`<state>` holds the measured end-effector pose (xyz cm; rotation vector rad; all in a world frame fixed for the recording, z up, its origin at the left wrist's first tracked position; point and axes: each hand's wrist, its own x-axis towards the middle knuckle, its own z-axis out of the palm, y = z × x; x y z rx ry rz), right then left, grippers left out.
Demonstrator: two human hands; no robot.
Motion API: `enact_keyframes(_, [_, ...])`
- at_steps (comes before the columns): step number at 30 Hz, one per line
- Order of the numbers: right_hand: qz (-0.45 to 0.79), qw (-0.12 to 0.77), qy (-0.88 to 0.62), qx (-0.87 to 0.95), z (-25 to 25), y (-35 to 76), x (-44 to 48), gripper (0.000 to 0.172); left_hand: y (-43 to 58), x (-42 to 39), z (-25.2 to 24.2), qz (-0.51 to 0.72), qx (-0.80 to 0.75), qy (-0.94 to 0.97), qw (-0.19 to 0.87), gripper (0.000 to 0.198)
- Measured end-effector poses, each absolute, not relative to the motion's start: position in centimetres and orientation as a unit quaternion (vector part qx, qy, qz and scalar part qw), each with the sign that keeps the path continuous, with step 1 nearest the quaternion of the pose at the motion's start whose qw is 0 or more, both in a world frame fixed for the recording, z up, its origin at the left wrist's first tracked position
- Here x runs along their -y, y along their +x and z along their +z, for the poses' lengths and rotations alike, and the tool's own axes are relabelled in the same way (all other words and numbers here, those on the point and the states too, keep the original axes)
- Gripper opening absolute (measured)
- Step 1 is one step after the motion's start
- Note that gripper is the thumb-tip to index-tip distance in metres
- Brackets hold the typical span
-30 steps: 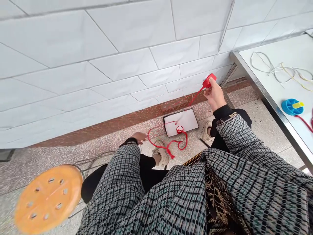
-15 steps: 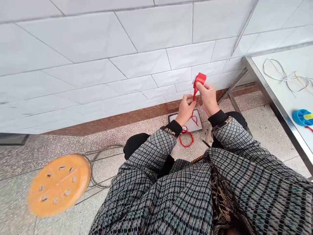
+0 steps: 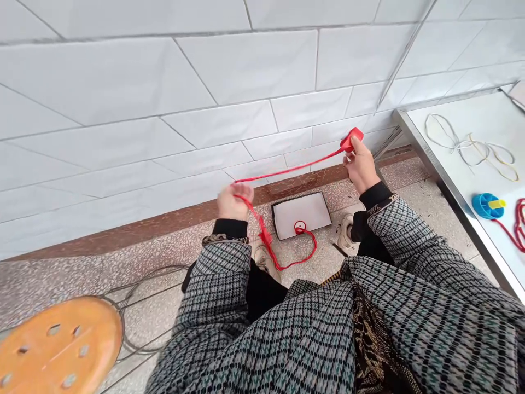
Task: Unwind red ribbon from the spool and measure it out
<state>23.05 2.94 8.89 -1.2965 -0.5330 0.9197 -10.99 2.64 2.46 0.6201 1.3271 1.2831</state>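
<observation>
My right hand (image 3: 361, 164) is closed round a small red spool (image 3: 351, 138), held up in front of the tiled wall. A red ribbon (image 3: 287, 171) runs taut from the spool leftward to my left hand (image 3: 233, 201), which pinches it and is blurred by motion. From the left hand the ribbon drops in loose loops (image 3: 301, 251) onto the floor and over a white tray (image 3: 315, 210) lying by the wall. My feet in light shoes (image 3: 346, 232) stand on either side of the tray.
An orange round stool (image 3: 57, 350) with a wire frame stands at the lower left. A steel table (image 3: 455, 180) on the right carries a blue spool (image 3: 486, 205), red cord (image 3: 517, 219) and pale cords (image 3: 467, 143). White tiled wall ahead.
My hands were together at the spool; now the left hand has pulled away to the left and down, drawing a length of red ribbon out. The right hand shifted slightly right.
</observation>
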Motion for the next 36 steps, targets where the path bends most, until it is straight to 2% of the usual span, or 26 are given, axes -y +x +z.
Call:
enact_keyframes(3, [0.412, 0.673, -0.562, 0.249, 9.5, 22.8, -2.7, 0.056, -9.4, -2.8, -0.3, 0.445, -0.695, 0.274, 0.495, 0.007])
enact_keyframes(5, [0.418, 0.661, -0.557, 0.280, 10.0, 21.6, -2.3, 0.054, -7.7, -2.3, -0.9, 0.431, -0.736, 0.310, 0.419, 0.024])
enact_keyframes(7, [0.423, 0.645, -0.550, 0.320, 10.4, 19.9, -1.7, 0.048, -5.7, -1.9, -0.6, 0.463, -0.699, 0.379, 0.392, 0.035])
enact_keyframes(10, [0.416, 0.623, -0.537, 0.387, 10.4, 17.2, -1.1, 0.033, -2.0, -1.8, 0.8, 0.497, -0.497, 0.527, 0.478, 0.029])
enact_keyframes(12, [0.400, 0.609, -0.534, 0.428, 9.9, 16.1, -0.9, 0.026, 0.4, -1.8, 1.5, 0.510, -0.381, 0.545, 0.546, 0.039])
enact_keyframes(14, [0.391, 0.598, -0.532, 0.454, 9.2, 15.5, -0.9, 0.022, 2.1, -1.9, 1.8, 0.520, -0.324, 0.518, 0.597, 0.053])
enact_keyframes(17, [0.406, 0.581, -0.534, 0.461, 8.1, 15.1, -0.9, 0.021, 3.0, -2.0, 1.8, 0.519, -0.287, 0.464, 0.658, 0.058])
enact_keyframes(19, [0.422, 0.571, -0.543, 0.448, 7.8, 14.6, -0.9, 0.022, 2.8, -2.0, 1.7, 0.521, -0.296, 0.442, 0.667, 0.055])
enact_keyframes(25, [0.484, 0.586, -0.550, 0.346, 7.7, 13.5, -0.9, 0.025, 2.3, -1.7, 2.0, 0.572, -0.379, 0.421, 0.593, 0.034])
enact_keyframes(29, [0.529, 0.554, -0.578, 0.281, 7.2, 13.5, -0.8, 0.033, 2.9, -1.2, 2.1, 0.556, -0.427, 0.447, 0.556, 0.019])
enact_keyframes(36, [0.536, 0.544, -0.591, 0.259, 6.2, 13.8, -0.8, 0.041, 3.6, -0.9, 2.1, 0.545, -0.470, 0.491, 0.491, 0.007])
